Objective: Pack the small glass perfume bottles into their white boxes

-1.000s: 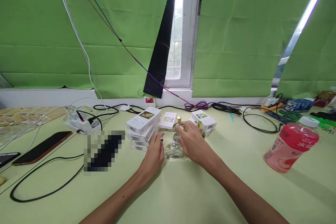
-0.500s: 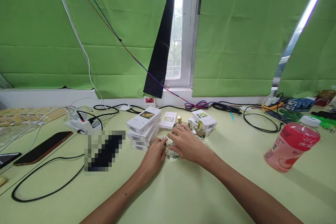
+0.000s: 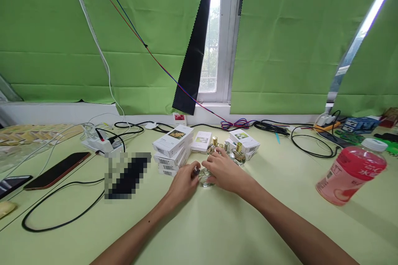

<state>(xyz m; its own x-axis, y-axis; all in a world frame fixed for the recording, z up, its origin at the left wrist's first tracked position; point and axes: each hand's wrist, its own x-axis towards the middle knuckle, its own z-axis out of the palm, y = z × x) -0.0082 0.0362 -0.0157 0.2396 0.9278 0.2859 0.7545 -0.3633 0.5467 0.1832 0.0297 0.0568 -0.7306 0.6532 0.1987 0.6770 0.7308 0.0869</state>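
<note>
- One clear glass bottle (image 3: 204, 179) is flanked on the worktop (image 3: 217, 232) by the left hand (image 3: 183, 181) and right hand (image 3: 226, 172), which are held apart, presumably to steady it; whether it is gripped cannot be told.
- More bottles (image 3: 239, 157) are grouped behind, seemingly for reach.
- White boxes (image 3: 170, 148) are stacked leftward, probably saving space.

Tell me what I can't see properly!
All in the head view:
Front glass bottle: partly hidden by the right hand.
Small item at the left hand: mostly covered by its fingers.
Dark thing left of the box stack: blurred by pixel blocks.
Leftmost phone: cut off by the edge.
</note>
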